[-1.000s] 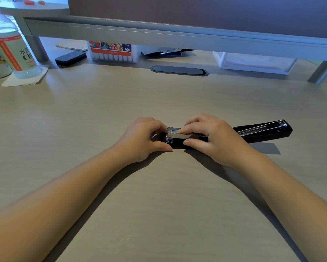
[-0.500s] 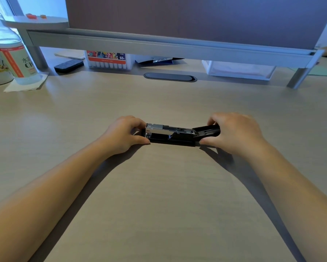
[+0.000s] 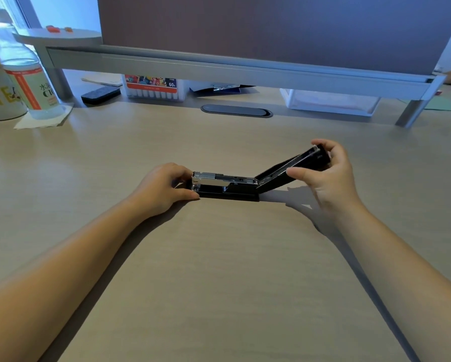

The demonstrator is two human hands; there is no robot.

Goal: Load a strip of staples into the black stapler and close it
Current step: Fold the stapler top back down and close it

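I can't make out whether staples sit in the metal channel. One black stapler (image 3: pixel 227 185) lies mid-frame on the desk (image 3: pixel 219 270); my left hand (image 3: pixel 164 188) pinches its front end, my right hand (image 3: pixel 328 171) grips the raised cover's tip.

My left hand (image 3: pixel 164 188) covers the stapler (image 3: pixel 227 182) front; staples inside I can't make out. At ten o'clock, a bottle (image 3: pixel 23 82) is cropped.
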